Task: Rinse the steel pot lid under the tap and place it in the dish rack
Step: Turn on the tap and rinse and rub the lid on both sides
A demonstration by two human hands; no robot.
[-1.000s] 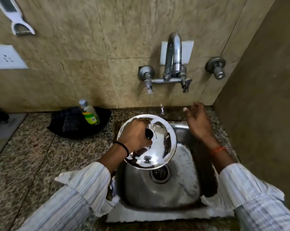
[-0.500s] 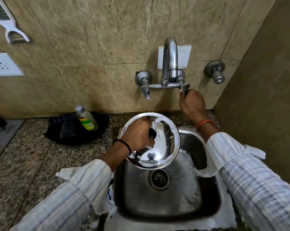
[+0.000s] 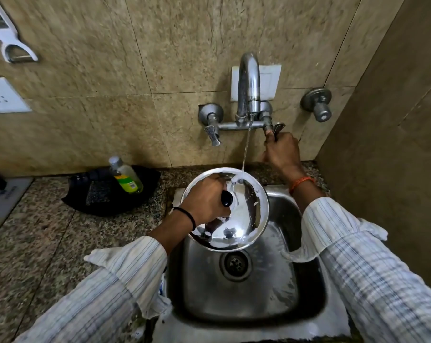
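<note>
The round steel pot lid (image 3: 244,219) is tilted over the sink (image 3: 278,280), with white suds along its rim. My left hand (image 3: 204,199) grips its black knob (image 3: 226,198). A thin stream of water (image 3: 246,147) runs from the curved tap (image 3: 248,85) and lands on the lid's far edge. My right hand (image 3: 281,152) is closed on the tap's right lever handle (image 3: 276,128), behind and to the right of the lid. No dish rack is in view.
A black tray (image 3: 85,201) with a dish soap bottle (image 3: 126,175) and a scrub pad sits on the granite counter left of the sink. A second wall valve (image 3: 317,105) projects at right, close to the side wall. A white peeler (image 3: 9,38) hangs upper left.
My right hand rose from over the sink to the right tap handle and gripped it. Water now runs onto the lid. My left hand has kept the lid nearly still.
</note>
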